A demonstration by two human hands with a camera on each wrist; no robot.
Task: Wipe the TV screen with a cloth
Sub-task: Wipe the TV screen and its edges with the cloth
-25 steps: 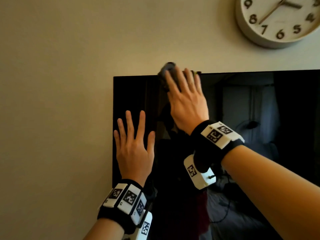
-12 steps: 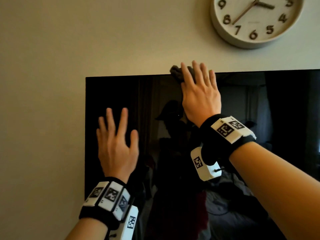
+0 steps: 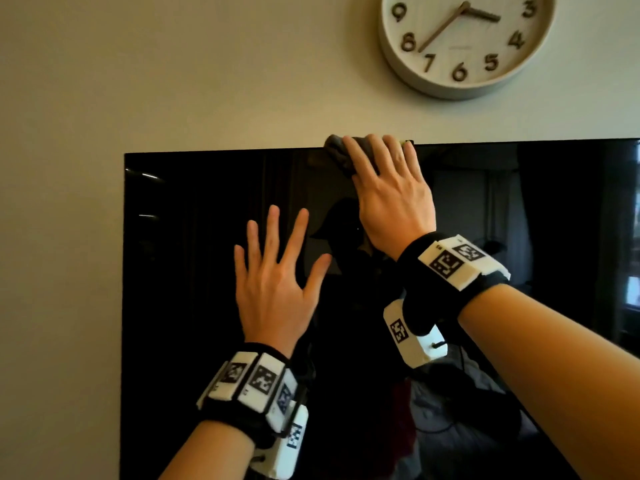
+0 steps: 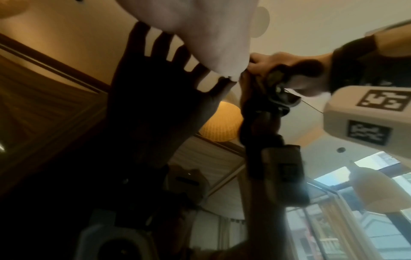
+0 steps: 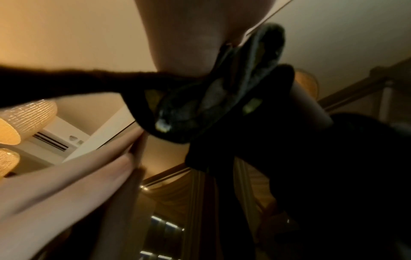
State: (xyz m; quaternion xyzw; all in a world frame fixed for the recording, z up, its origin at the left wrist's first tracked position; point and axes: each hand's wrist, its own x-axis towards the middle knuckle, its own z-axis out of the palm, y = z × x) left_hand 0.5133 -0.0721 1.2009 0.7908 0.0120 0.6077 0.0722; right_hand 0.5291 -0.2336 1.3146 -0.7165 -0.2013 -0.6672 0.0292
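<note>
1. The TV screen fills the lower centre and right of the head view, dark and glossy, with its top edge running across the middle of the frame and its left edge near the left third.
2. The grey cloth sits bunched at the screen's top edge, upper centre, pressed there under the right hand. Its fingers lie nearly straight over the cloth; the right wrist view shows the cloth crumpled between palm and glass.
3. Change: a second ago the cloth was at the same top edge and closer to the screen's left corner; it now lies farther right along that edge. I judge this a sideways stroke along the top strip, with most of the glass below yet to be wiped.
4. The left hand is flat on the glass, fingers spread, holding nothing. It has stayed below and left of the right hand, apparently as a brace.
5. Count: one TV screen, one cloth, two hands, one round wall clock at upper right.
</note>
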